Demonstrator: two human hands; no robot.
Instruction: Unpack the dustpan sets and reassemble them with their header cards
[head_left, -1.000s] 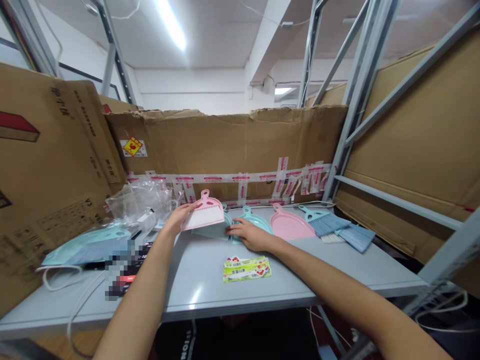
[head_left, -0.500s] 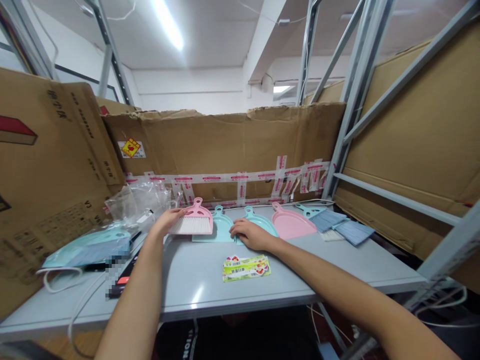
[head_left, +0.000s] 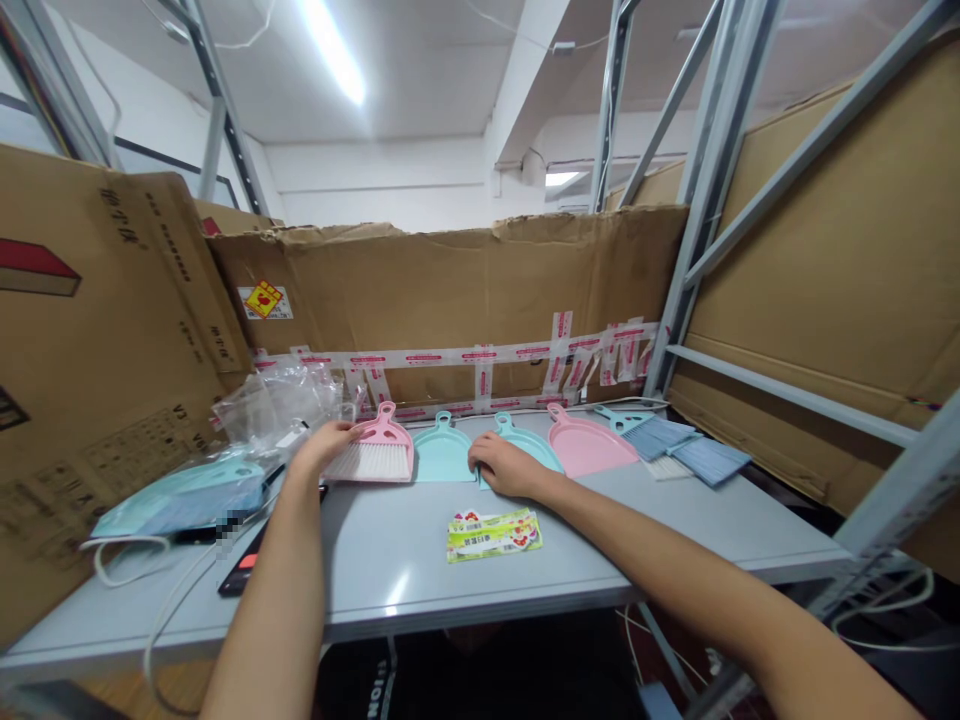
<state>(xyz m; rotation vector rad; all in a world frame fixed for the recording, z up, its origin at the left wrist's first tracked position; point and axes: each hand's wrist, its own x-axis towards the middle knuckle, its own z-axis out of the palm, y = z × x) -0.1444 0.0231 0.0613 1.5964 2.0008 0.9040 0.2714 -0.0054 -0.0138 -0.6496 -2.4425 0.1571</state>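
Note:
My left hand [head_left: 328, 447] has its fingers closed on the left edge of a pink dustpan [head_left: 385, 425] with a white-bristled brush [head_left: 369, 462] over its front. To the right of it lies a teal dustpan [head_left: 444, 452], flat on the table. My right hand [head_left: 504, 463] rests with curled fingers at the left edge of a second teal dustpan [head_left: 534, 447], covering part of it. Its fingertips seem to pinch that edge. A larger pink dustpan [head_left: 589, 445] lies beyond the right hand.
Teal brushes with blue bristles [head_left: 660, 438] lie at the right. Printed cards [head_left: 493, 535] lie at the front of the grey table [head_left: 570, 560]. At the left are clear plastic bags [head_left: 281, 405], a wrapped teal set [head_left: 187, 495], a dark device and a cable. Cardboard [head_left: 450, 290] walls the back.
The pink dustpan with its brush has moved left and slightly down with my left hand, uncovering more of the first teal dustpan. My right hand has shifted slightly right.

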